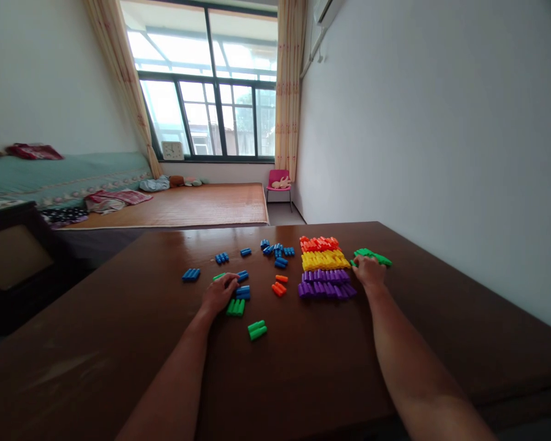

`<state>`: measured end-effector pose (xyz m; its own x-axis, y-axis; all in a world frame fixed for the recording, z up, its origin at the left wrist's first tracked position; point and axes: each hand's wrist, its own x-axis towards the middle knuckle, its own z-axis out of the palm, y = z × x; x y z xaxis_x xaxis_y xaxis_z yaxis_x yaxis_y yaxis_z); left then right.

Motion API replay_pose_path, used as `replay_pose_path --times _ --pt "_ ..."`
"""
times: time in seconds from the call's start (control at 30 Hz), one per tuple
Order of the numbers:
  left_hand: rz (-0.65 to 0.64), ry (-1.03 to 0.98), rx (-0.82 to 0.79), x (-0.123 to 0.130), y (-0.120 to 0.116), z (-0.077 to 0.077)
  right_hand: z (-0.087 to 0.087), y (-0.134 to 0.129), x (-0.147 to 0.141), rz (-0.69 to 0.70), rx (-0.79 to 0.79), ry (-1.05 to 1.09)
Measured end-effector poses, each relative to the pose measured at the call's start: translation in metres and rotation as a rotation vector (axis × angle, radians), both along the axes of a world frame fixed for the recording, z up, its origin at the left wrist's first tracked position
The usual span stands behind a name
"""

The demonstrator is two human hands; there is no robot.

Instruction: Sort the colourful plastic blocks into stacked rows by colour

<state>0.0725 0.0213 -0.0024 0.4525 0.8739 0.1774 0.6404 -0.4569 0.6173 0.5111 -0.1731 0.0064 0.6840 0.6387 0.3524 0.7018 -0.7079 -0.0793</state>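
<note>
Left hand (221, 293) is at the loose green pieces (236, 307) and blue pieces (243, 293); can't tell if it's gripping. Right hand (370, 272) is at the green pile (382, 258), right of the yellow pile (325, 260); grip unclear too. Tip: fingertips low, square greens gently, forearm clear of the purple rows (326, 289).

We observe smooth, shiny plastic in the purple pieces (326, 289), green pieces (259, 333) and blue pieces (191, 275); glossy, varnished-looking wood in the table (303, 380); cloth in the curtain (288, 92); glass in the window (243, 43); a matt wall (441, 135).
</note>
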Motion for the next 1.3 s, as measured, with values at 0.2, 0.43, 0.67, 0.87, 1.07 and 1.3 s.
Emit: replay_pose_path --times 0.2,0.43,0.67,0.87,1.07,1.3 --pt "0.007 -0.009 0.006 0.0 0.0 -0.001 0.002 -0.003 0.002 -0.04 0.013 -0.018" --pt "-0.005 -0.001 0.014 0.0 -0.001 0.0 -0.006 -0.003 0.001 -0.038 0.072 -0.034" --pt "0.004 -0.016 0.007 0.001 -0.005 0.003 0.022 0.016 -0.02 0.197 0.325 -0.043" --pt "-0.003 -0.084 -0.01 0.003 -0.006 0.002 0.045 0.05 -0.171 0.909 0.221 0.214" --pt "-0.001 -0.164 -0.026 0.002 -0.005 0.001 0.027 0.064 -0.3 1.314 -0.177 0.024" --pt "-0.012 -0.213 -0.055 0.002 -0.005 0.007 0.031 0.08 -0.317 1.246 -0.25 0.055"
